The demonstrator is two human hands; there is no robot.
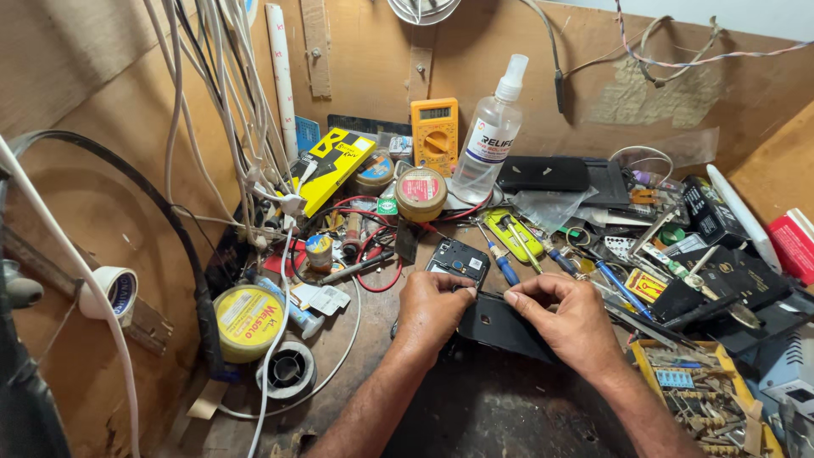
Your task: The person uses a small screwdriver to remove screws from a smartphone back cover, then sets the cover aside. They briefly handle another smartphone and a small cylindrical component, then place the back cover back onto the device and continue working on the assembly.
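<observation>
Centre of frame, low: left hand (432, 309) and right hand (570, 318) together on a black phone back cover (500, 326), fingers (515, 297) pinched shut on its upper edge, cover tilted just above the dark table (492, 416). Just above, touching the left fingertips: opened phone body (458, 259), back already bare, inner parts exposed; cover off, not seated on the body. Right of the phone: blue-handled screwdrivers (506, 270) and a yellow-green tool card (513, 233). Upper centre: orange multimeter (435, 134), clear spray bottle (490, 140), round flux tin (420, 191). Lower left: yellow tape roll (248, 318), black tape roll (288, 371). Lower right: yellow tray of small parts (704, 394). Upper left: hanging white cables (229, 102).
</observation>
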